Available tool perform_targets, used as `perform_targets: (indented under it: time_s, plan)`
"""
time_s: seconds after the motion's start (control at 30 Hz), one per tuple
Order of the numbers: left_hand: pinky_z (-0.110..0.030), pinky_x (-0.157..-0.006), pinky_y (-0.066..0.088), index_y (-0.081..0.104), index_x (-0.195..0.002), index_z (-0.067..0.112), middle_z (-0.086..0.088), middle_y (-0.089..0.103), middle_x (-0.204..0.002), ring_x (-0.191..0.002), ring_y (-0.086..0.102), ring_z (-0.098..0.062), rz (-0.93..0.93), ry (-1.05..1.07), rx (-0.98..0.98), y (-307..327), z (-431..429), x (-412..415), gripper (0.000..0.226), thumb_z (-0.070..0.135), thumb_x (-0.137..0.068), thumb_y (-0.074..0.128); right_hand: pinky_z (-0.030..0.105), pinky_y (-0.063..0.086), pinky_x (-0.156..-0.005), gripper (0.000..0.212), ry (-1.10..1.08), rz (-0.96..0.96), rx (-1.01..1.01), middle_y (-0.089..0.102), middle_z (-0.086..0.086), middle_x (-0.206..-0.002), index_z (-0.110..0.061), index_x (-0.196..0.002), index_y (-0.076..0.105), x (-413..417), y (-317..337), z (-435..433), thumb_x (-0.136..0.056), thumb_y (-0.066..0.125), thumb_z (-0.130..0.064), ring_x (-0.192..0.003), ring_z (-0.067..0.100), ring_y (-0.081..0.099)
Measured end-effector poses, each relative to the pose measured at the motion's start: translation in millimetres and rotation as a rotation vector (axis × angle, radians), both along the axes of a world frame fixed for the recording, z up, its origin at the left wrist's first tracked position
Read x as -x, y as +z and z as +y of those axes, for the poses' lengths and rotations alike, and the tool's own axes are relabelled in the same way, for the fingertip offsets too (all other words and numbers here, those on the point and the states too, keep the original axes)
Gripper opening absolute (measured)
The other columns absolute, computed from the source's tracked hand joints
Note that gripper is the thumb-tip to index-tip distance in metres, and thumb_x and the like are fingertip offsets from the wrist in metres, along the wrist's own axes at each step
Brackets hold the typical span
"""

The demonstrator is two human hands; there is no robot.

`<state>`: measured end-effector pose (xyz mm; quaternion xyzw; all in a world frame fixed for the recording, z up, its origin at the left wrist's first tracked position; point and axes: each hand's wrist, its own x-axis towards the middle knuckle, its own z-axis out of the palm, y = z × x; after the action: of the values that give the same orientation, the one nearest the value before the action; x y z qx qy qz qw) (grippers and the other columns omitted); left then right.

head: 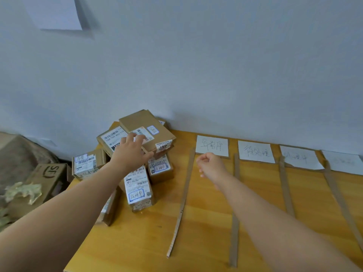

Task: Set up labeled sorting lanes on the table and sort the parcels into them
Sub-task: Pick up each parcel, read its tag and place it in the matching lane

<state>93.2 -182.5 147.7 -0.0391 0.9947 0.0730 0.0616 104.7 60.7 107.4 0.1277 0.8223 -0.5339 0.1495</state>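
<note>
Reaching out, I rest my left hand (131, 152), fingers spread, on the top parcel (141, 122) heaped at the table's (149, 242) far-left corner; my right hand (212, 165) hangs fisted, holding nothing, near the first label (212, 145).

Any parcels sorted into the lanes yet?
No: all visible parcels lie piled to the left of the leftmost divider strip.

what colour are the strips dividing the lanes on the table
Plain cardboard brown; the strips look duller than the orange-tan wooden table. Shows best in the head view.
</note>
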Motion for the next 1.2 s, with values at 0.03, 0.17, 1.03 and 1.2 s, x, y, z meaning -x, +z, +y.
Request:
perform_targets:
  time_s: [0.03, 0.17, 1.03, 1.2]
  plan:
    - [-0.052, -0.107, 0.032, 0.024, -0.149, 0.021, -0.012, 0.02, -0.155, -0.14, 0.022, -0.038, -0.018, 0.001, -0.002, 0, -5, 7, 0.078, 0.059, -0.087, 0.051, 0.028, 0.054, -0.075, 0.007, -0.027, -0.006, 0.028, 0.058, 0.0, -0.101, -0.02, -0.096, 0.058, 4, 1, -8, -0.095, 0.051, -0.019, -0.085, 0.016, 0.058]
    - [-0.056, -0.113, 0.017, 0.006, -0.153, 0.033, -0.009, -0.005, -0.161, -0.147, 0.001, -0.038, -0.156, -0.038, -0.021, -5, -25, 33, 0.096, 0.078, -0.076, 0.045, 0.031, 0.054, -0.085, 0.028, -0.122, -0.044, 0.184, 0.055, 0.003, -0.121, -0.018, -0.119, 0.051, 20, 4, -45, -0.094, 0.057, -0.028, -0.105, 0.018, 0.058]
    - [-0.033, -0.098, 0.046, 0.016, -0.15, 0.028, 0.002, 0.043, -0.139, -0.112, 0.055, -0.013, 0.164, -0.124, -1.02, 21, -51, 53, 0.071, 0.026, -0.093, 0.058, 0.042, 0.049, -0.093, 0.046, -0.351, 0.298, 0.575, 0.066, -0.002, -0.115, -0.031, -0.143, 0.041, 35, 49, -65, -0.1, 0.05, -0.02, -0.112, 0.015, 0.061]
    - [-0.024, -0.072, 0.057, 0.045, -0.129, 0.019, 0.002, 0.065, -0.107, -0.089, 0.066, -0.009, 0.176, 0.024, -1.341, 32, -35, 42, 0.042, 0.03, -0.092, 0.061, 0.042, 0.045, -0.105, 0.045, -0.369, 0.452, 0.478, 0.067, -0.006, -0.116, -0.03, -0.142, 0.046, 17, 68, -50, -0.098, 0.054, -0.024, -0.113, 0.012, 0.062]
